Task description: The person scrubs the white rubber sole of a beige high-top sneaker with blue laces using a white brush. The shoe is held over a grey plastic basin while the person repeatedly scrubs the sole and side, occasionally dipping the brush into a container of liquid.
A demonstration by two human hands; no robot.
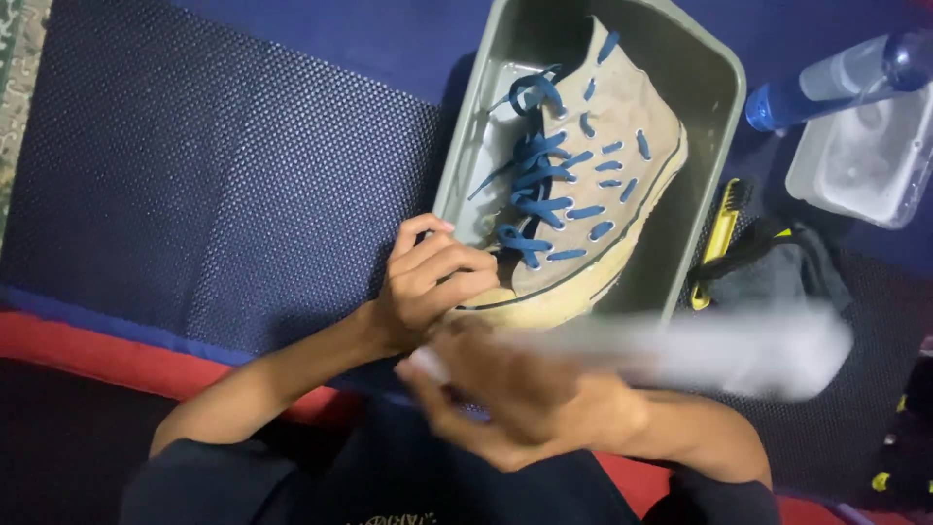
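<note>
Holding the beige high-top shoe [583, 185] by its toe, our left hand [428, 287] curls closed on the rubber cap. It lies in a grey tub [714, 107]; it looks light, with soft canvas and a stiff sole, so the sole seems the best grip. Just below the shoe, our right hand [515, 399] grips a blurred white object [719, 345]. Right of the tub lies a yellow brush [719, 238].

Right hand [505, 394]: blurred by motion, grip unreadable.
White object [719, 345]: smeared streak, kind unclear.
Tray [714, 73]: far end cut off.
Bottle [841, 73]: end past the edge.
</note>
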